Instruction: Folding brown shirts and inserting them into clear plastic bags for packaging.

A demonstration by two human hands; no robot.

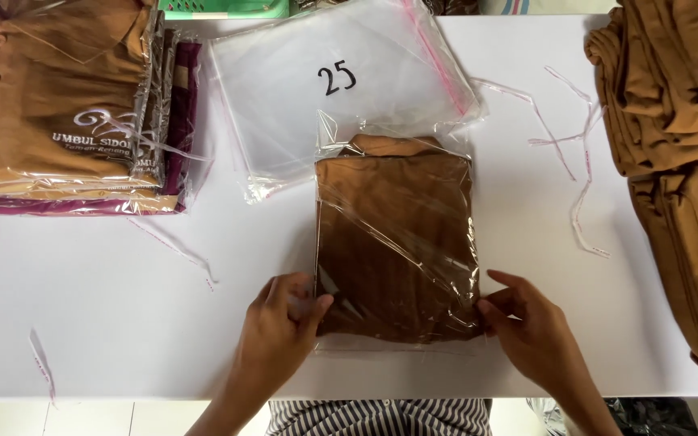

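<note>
Bagged shirt: I am seeing a folded brown shirt [393, 242] sitting inside a glossy, crinkled clear bag [397, 145], lying flat at the middle of the white table [107, 299], near its front edge.
Left hand: my left hand [280, 319] is pinching the bag's lower left corner, thumb on top of the film.
Right hand: my right hand [527, 323] is gripping the lower right corner, fingertips pressing the plastic edge.
Behind: a stack of empty clear bags [317, 89] with a pink seal strip is touching the bagged shirt's top.
Sides: packed shirts [58, 105] are piling up far left; loose brown shirts [672, 145] are overhanging the right edge.
Open room: bare tabletop is lying either side of my hands, with thin peeled strips [575, 161] scattered on it.
</note>
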